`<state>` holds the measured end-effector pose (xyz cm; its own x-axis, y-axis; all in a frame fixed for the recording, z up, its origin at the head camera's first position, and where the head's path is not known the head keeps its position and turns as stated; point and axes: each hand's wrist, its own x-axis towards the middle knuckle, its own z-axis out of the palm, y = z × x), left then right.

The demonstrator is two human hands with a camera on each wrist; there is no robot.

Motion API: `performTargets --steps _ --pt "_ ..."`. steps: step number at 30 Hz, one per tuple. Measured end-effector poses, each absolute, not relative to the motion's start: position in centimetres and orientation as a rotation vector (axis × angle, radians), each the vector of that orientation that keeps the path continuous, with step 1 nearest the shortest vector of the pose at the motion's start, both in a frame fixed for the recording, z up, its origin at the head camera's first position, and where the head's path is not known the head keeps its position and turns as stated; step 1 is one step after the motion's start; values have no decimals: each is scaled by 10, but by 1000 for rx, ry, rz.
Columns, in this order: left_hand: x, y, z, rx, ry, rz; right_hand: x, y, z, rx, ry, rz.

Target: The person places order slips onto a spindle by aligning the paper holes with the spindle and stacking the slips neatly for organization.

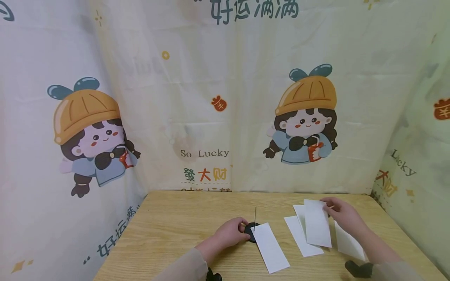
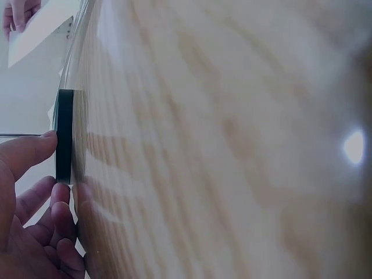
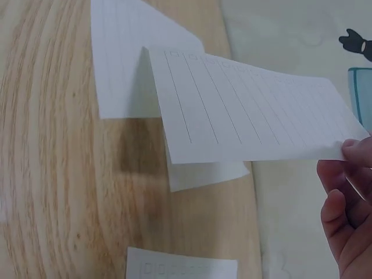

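A bill spike (image 1: pixel 249 233) with a black round base and a thin upright needle stands on the table. My left hand (image 1: pixel 230 233) grips the left side of its base; in the left wrist view the thumb (image 2: pixel 29 154) lies on top beside the needle, fingers at the rim. One white paper slip (image 1: pixel 271 249) overlaps the base at its upper corner; whether the needle pierces it I cannot tell. At the right, my right hand (image 1: pixel 346 216) pinches another lined slip (image 3: pixel 244 110) by its end, raised above the table. Fingers (image 3: pixel 337 215) curl below it.
Under the held slip lie more white slips (image 1: pixel 301 238), partly overlapped by it in view. Another slip (image 1: pixel 348 242) lies by the right forearm. The wooden table (image 1: pixel 168 222) meets a printed cloth backdrop (image 1: pixel 197 97) at its back edge.
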<state>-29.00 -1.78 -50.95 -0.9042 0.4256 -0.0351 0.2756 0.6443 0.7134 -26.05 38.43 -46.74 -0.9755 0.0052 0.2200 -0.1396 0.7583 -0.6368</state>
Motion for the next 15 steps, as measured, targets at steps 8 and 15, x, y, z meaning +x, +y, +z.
performTargets --steps 8,15 --pt "-292 -19 -513 596 2673 1100 -259 376 -460 99 -2735 1055" --pt "-292 -20 -513 618 2665 1102 -257 366 -452 107 -2701 1108"
